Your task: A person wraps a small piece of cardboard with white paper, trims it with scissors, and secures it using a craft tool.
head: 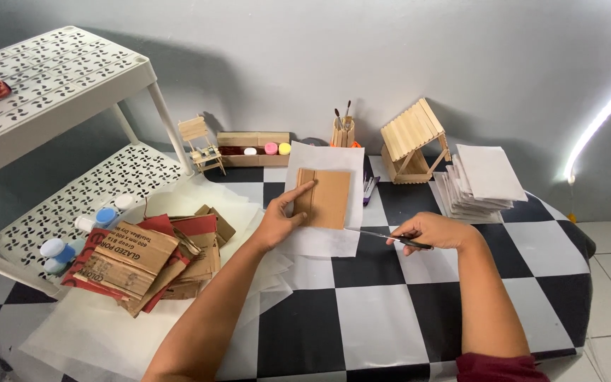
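- Cardboard, brown and flat: the cardboard rectangle (325, 199) lies on a white paper sheet (323, 240) on the black-and-white checkered table (383, 318), towards the far middle.
- Left hand (282, 216) is down on it, index finger stretched along the left edge of the piece, thumb and other fingers resting at its lower left corner, pinning rather than gripping.
- Right hand (433, 232) is closed round the handles of the scissors (385, 237); the blades point left, tips just at the paper's right edge, below the cardboard.
- My read: this is the cutting step, paper being trimmed round the cardboard. The blades look nearly closed; I cannot tell if they have bitten in.
- Next move, as I judge it, calls for a steady pin from the left hand while the blades run close along the cardboard's lower edge without nicking it.
- Both forearms reach in from the near edge, the left angled from low left, the right with wrist bent inward.
- Around: torn cardboard packaging (143, 265) piled at left, a popsicle-stick house (413, 140) behind, a stack of white sheets (479, 184) at right, a white perforated shelf (58, 78) at far left.
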